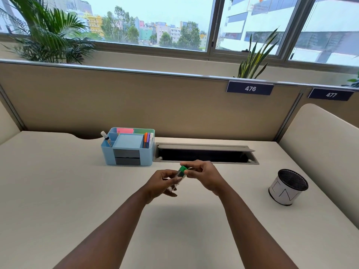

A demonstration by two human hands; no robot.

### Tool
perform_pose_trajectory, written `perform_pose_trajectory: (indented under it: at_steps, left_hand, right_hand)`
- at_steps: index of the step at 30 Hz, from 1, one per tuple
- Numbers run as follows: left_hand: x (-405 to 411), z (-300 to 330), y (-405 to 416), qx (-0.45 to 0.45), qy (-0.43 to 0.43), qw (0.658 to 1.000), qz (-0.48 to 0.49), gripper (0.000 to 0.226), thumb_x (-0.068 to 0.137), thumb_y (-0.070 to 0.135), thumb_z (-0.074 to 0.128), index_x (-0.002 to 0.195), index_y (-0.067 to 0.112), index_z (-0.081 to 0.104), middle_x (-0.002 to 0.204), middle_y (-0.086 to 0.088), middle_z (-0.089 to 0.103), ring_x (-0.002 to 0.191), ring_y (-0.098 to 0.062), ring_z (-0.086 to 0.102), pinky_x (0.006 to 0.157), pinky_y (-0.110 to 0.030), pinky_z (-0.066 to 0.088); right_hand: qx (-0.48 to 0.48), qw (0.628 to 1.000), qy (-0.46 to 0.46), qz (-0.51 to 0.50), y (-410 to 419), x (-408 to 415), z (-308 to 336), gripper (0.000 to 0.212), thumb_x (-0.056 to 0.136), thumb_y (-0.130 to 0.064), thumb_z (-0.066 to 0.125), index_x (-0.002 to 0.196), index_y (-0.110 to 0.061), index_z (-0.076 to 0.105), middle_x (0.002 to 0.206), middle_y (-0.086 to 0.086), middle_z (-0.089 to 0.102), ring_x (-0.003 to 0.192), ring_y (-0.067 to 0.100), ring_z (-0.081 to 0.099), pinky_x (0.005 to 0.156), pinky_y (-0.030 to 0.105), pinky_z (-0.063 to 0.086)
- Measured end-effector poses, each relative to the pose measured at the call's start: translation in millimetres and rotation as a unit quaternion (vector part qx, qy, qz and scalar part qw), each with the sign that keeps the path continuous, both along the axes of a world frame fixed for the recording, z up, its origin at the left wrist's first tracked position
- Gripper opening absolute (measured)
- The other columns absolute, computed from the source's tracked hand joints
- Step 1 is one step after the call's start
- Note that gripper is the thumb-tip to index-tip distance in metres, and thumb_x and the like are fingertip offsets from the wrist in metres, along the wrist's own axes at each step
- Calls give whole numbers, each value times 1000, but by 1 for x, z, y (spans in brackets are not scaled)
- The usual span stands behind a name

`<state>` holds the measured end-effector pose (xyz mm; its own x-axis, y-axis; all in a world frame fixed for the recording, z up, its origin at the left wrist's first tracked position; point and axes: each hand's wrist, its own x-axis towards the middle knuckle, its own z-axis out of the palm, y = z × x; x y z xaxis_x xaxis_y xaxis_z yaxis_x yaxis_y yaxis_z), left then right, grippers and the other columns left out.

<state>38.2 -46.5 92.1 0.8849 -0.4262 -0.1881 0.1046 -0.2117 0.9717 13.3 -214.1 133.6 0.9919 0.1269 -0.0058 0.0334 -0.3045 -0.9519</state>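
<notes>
We are sitting at a pale desk (pixel 58 191) below a beige partition (pixel 136 105), a blue organizer (pixel 128 150) and a mesh cup (pixel 289 187) resting on it. Above the desk, our left hand (pixel 163 183) is gripping a clear tube (pixel 177 181), tilted, while our right hand (pixel 204 175) is pinching its green cap (pixel 182 169).
</notes>
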Motion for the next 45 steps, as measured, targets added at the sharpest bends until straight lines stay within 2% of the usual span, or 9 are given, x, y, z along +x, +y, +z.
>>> perform_pose_trajectory:
  at_steps: [3, 9, 13, 24, 30, 35, 42, 44, 45]
  left_hand:
    - [1, 5, -3, 45, -42, 998, -9, 36, 85, 18, 61, 118, 6, 56, 94, -8, 59, 73, -14, 58, 52, -20, 57]
    - [-2, 4, -10, 67, -117, 991, 22, 32, 83, 17, 65, 112, 5, 60, 105, -18, 61, 77, -15, 57, 47, -15, 53]
    - [-2, 7, -9, 67, -128, 989, 19, 33, 82, 15, 65, 114, 7, 60, 114, -18, 62, 86, -19, 57, 51, -18, 53]
    - [-6, 7, -13, 112, -162, 980, 10, 29, 83, 19, 65, 109, 7, 65, 103, -12, 64, 77, -18, 59, 39, -12, 46]
    - [-9, -8, -5, 115, -122, 986, 20, 28, 81, 27, 67, 103, 10, 65, 91, -6, 63, 68, -10, 57, 47, -15, 51]
    - [-16, -36, 24, 140, -131, 975, 115, 51, 74, 40, 71, 120, 23, 55, 108, 1, 58, 96, -16, 56, 79, -31, 51]
    - [-20, -79, 107, 400, -200, 871, 205, 63, 91, 47, 39, 143, 15, 22, 150, -11, 33, 139, -25, 27, 115, -39, 27]
    - [-23, -83, 127, 472, -174, 846, 179, 87, 81, 71, 8, 144, 13, 7, 157, -12, 15, 144, -26, 13, 120, -44, 14]
    - [-23, -88, 137, 491, -161, 840, 166, 109, 62, 81, -15, 145, 12, 1, 158, -11, 7, 146, -25, 7, 119, -45, 8]
  right_hand:
    - [-7, 1000, 2, -29, -1, 2, -2, 29, 80, -1, 64, 108, 1, 63, 91, 2, 64, 82, 13, 63, 76, 21, 57]
    - [-10, 994, 9, -107, 0, 3, -7, 22, 75, -17, 73, 86, 2, 68, 78, 14, 69, 58, 13, 64, 55, 14, 57]
    - [1, 992, 20, -126, -1, 3, -6, 26, 73, -19, 75, 85, 3, 68, 76, 12, 69, 57, 10, 65, 54, 15, 56]
    - [-4, 992, 57, -115, -1, -2, -4, 23, 75, -16, 74, 83, 4, 69, 69, 7, 68, 54, 8, 64, 50, 13, 54]
    - [-23, 989, 102, -104, 4, -3, -13, 20, 77, -22, 72, 80, -2, 70, 66, 5, 67, 57, 11, 63, 57, 18, 56]
    - [-58, 988, 88, -109, 27, 3, -21, 17, 75, -19, 73, 84, -4, 71, 76, 12, 69, 59, 14, 61, 59, 20, 57]
    - [-100, 986, 56, -118, 50, 25, -14, 20, 74, -14, 74, 91, -4, 69, 86, 14, 67, 68, 21, 61, 77, 38, 60]
    - [-103, 987, 39, -120, 55, 32, -12, 25, 75, -14, 73, 97, -5, 68, 96, 15, 68, 72, 21, 63, 79, 40, 59]
    - [-107, 987, 32, -119, 61, 38, -14, 27, 75, -14, 73, 100, -6, 67, 99, 15, 68, 74, 21, 63, 79, 39, 59]
